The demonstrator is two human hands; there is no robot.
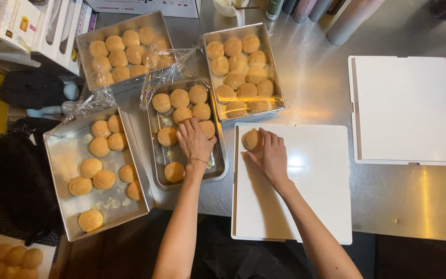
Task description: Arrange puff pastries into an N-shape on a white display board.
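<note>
The 2 forearms rise from the bottom edge, nearest the camera, over a steel table (316, 88). The left hand (194, 142) reaches into the middle tray (222, 170), palm down, fingers spread and curled over the buns there; whether they grip 1 cannot be told. A thin bracelet circles that wrist. The middle tray holds about 7 buns, with 1 bun (174, 171) lying alone near its front end, just left of the wrist.

The right hand (270, 155) lies on a white board (311, 206), its fingers wrapped around a round bun (251, 139) at the board's top left corner, pressing it against the surface.

A left tray (60, 170) holds about 9 buns, spaced loosely, with crumbs between them. 2 fuller trays sit farther back: a rear tray (156, 20) at upper left and a right tray (277, 77) just behind the board. Clear wrap (169, 67) is peeled back between them. A second board (409, 108) lies to the right, well apart from both hands.
</note>
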